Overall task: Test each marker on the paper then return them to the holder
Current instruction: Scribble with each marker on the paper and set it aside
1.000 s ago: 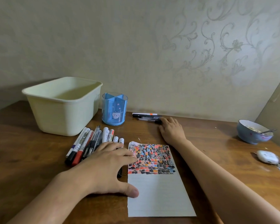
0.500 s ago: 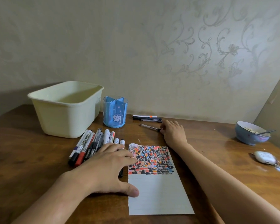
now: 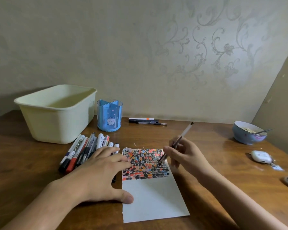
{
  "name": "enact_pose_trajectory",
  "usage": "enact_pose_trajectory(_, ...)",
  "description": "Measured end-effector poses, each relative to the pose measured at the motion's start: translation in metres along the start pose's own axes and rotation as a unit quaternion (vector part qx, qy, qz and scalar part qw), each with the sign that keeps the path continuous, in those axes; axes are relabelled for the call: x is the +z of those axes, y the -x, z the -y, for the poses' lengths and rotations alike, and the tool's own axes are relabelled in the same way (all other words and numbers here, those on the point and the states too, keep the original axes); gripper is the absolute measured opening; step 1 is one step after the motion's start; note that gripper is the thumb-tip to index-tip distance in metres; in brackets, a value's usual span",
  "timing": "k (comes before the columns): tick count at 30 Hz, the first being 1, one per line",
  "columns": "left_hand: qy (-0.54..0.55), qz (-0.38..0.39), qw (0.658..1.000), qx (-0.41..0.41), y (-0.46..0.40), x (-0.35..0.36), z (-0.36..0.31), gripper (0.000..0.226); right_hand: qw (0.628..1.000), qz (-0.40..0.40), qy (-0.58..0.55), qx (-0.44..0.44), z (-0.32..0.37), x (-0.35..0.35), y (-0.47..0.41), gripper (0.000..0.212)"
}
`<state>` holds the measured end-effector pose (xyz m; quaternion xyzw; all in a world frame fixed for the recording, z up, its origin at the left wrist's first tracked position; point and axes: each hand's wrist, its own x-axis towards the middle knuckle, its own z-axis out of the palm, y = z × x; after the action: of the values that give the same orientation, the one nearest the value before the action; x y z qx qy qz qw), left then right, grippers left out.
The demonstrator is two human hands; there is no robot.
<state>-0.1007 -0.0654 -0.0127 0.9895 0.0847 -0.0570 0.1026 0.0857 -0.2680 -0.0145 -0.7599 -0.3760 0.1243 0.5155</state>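
The right hand grasps a slim pen between thumb and fingers, tip down on the coloured test patch of the paper, cap end angled up and away. The left hand lies flat with fingers relaxed, fingertips and thumb pressing the sheet's left edge, palm over the near ends of the row of markers beside it. The blue holder stands behind that row, apparently without markers in it.

Risks, as judged: the patch is crowded, so a fresh stroke may be lost among older marks and a dry pen passed as good; if the left hand lifts, the sheet could slide under the stroke; the left palm could roll the markers. Three more pens lie near the wall and could be overlooked.

Legible writing: print runs along one white marker barrel, too blurred to read with confidence
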Motion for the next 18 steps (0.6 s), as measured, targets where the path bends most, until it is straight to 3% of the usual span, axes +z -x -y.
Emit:
enact_pose_trajectory(5, -0.014, -0.004, 1.0, -0.001, 0.0, 0.0, -0.003, 0.104, 0.995, 0.077, -0.056, 0.014, 0.0, 0.01, 0.015, 0.029)
enact_pose_trajectory(10, -0.02, -0.032, 0.999, 0.019, 0.0, 0.002, -0.003, 0.103, 0.989, 0.098, -0.108, 0.039, 0.0, 0.013, 0.019, 0.03)
enact_pose_trajectory(15, -0.02, -0.237, 0.966, 0.1, -0.002, 0.002, -0.014, 0.068, 0.979, 0.129, -0.153, 0.047, 0.009, 0.018, 0.024, 0.033)
enact_pose_trajectory(18, -0.018, -0.314, 0.937, 0.152, -0.001, 0.007, -0.023, 0.049, 0.969, 0.154, -0.187, 0.039, 0.014, 0.022, 0.029, 0.032)
